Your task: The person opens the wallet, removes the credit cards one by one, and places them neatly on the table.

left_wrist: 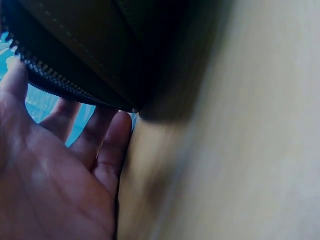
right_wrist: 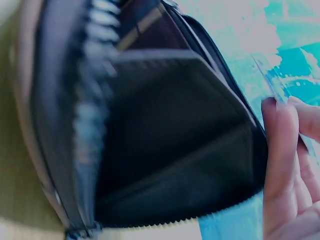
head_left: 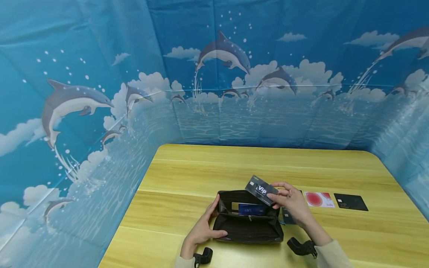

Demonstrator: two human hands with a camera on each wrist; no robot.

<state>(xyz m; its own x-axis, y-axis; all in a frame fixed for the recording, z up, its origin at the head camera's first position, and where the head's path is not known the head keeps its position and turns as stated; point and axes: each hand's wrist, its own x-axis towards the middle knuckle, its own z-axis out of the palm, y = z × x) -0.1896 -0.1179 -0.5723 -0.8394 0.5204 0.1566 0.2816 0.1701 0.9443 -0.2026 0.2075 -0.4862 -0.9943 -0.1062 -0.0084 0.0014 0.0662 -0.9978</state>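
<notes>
A black zip wallet (head_left: 248, 231) lies spread wide on the table, its zip teeth (right_wrist: 92, 115) large in the right wrist view. My left hand (head_left: 204, 227) holds the wallet's left side, thumb on the front edge and fingers at the back flap; in the left wrist view its fingers (left_wrist: 107, 132) lie along the zipped edge. Above the wallet's back right corner, my right hand (head_left: 292, 204) pinches a dark grey VIP card (head_left: 259, 189) by its right end, tilted. Inside the wallet, a blue card (head_left: 251, 209) sticks up from a slot.
Right of the wallet, a white card with a red circle (head_left: 315, 199) and a black VIP card (head_left: 350, 201) lie on the wooden table (head_left: 187, 167). A dark card (head_left: 288, 216) lies partly hidden under my right hand. A dolphin-print curtain (head_left: 234, 111) surrounds the table.
</notes>
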